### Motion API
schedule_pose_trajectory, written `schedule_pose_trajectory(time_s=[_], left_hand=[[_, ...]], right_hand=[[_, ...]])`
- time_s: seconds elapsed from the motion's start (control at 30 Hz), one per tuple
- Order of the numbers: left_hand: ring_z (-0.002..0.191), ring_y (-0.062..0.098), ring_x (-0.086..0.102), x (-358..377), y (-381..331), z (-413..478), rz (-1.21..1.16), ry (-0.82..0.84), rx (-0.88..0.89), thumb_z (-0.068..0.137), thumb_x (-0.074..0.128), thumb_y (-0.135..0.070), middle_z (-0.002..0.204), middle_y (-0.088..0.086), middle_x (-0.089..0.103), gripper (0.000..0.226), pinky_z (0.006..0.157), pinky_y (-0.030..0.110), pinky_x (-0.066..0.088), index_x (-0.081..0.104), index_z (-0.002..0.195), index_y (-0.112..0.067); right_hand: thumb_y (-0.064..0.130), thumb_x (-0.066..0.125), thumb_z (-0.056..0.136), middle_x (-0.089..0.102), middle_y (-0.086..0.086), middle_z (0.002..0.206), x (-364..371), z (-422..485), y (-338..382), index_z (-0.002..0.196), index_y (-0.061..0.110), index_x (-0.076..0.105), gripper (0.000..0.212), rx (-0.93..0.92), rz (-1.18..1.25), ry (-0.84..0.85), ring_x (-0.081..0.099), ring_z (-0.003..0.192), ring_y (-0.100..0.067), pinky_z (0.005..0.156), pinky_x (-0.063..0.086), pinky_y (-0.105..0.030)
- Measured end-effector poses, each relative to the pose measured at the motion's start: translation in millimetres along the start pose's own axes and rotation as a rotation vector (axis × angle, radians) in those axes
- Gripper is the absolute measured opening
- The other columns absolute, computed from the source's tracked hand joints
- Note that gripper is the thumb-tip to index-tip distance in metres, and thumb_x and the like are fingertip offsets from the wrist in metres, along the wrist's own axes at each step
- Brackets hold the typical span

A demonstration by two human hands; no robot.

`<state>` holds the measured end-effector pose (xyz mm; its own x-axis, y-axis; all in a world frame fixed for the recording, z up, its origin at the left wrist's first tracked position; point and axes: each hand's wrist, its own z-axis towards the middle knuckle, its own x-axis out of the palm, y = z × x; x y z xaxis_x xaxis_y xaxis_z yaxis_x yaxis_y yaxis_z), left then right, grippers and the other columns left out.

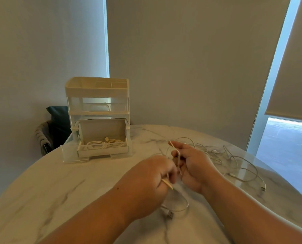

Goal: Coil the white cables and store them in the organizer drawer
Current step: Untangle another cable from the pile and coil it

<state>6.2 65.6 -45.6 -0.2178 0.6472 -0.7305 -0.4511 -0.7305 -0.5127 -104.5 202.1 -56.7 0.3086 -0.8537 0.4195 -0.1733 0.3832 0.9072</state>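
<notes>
— White cable (178,160): where is it just now?
— In both my hands, held above the marble table (58,191). My left hand (152,180) has its fingers curled and pinches one stretch, with a short piece poking out past the thumb. My right hand (194,164) has the cable running over its half-bent fingers, and the thumb is laid against it (how many turns lie there I cannot tell).
— And the loose end?
— It drops in a loop under my left hand, and its USB plug (169,214) lies flat on the table beside my left forearm.
— The other cables?
— A tangle of loose cables (243,168) sprawls uncoiled on the table, just beyond my right hand and off to its right.
— And the organizer?
— The organizer (97,95) stands at the far left of the table, well apart from my hands. Its bottom drawer (71,155) is pulled out. In the drawer sits an open box (102,153), and in that lie coiled cables (106,144), side by side. Behind the organizer I see part of a dark chair (56,127)
</notes>
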Motion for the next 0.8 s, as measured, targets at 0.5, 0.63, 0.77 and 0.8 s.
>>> schedule_pose_trajectory(time_s=[0.5, 0.63, 0.77, 0.8], left_hand=[[0.092, 0.003, 0.063, -9.1, 16.2, 0.9, -0.49, -0.207, -0.24, 0.105, 0.039, -0.027, 0.102, -0.013, 0.069, 0.029, 0.078, 0.021, 0.051, 0.067, 0.111, -0.033], [0.095, 0.008, 0.064, -2.1, 15.4, 3.3, -0.443, -0.087, -0.167, 0.099, 0.051, -0.027, 0.098, -0.006, 0.069, 0.018, 0.081, 0.024, 0.053, 0.068, 0.102, -0.03], [0.085, 0.015, 0.061, -1.7, 17.6, 6.1, -0.369, -0.258, -0.173, 0.101, 0.048, -0.028, 0.087, -0.002, 0.065, 0.019, 0.079, 0.034, 0.051, 0.064, 0.091, -0.025], [0.085, 0.015, 0.061, -3.4, 20.0, 6.4, -0.358, -0.3, -0.197, 0.101, 0.047, -0.031, 0.087, -0.003, 0.065, 0.02, 0.081, 0.038, 0.052, 0.064, 0.091, -0.025]], right_hand=[[-0.002, 0.051, 0.093, 0.066, 0.016, 0.073, 17.1, -31.3, -7.5, 0.086, 0.023, 0.075, 0.035, -0.243, -0.664, 0.438, 0.049, 0.064, -0.002, 0.067, 0.039, -0.019], [-0.01, 0.045, 0.091, 0.057, 0.016, 0.056, 13.7, -27.4, -12.8, 0.059, 0.031, 0.073, 0.059, -0.187, -0.592, 0.421, 0.048, 0.057, -0.001, 0.061, 0.038, -0.017], [0.011, 0.061, 0.088, 0.072, 0.011, 0.089, 9.7, -30.6, -6.7, 0.094, 0.026, 0.078, 0.024, -0.209, -0.756, 0.455, 0.064, 0.086, -0.006, 0.089, 0.048, -0.029], [0.015, 0.065, 0.09, 0.075, 0.011, 0.1, 2.4, -29.1, -1.2, 0.104, 0.027, 0.077, 0.023, -0.222, -0.823, 0.429, 0.067, 0.096, -0.006, 0.096, 0.049, -0.029]])
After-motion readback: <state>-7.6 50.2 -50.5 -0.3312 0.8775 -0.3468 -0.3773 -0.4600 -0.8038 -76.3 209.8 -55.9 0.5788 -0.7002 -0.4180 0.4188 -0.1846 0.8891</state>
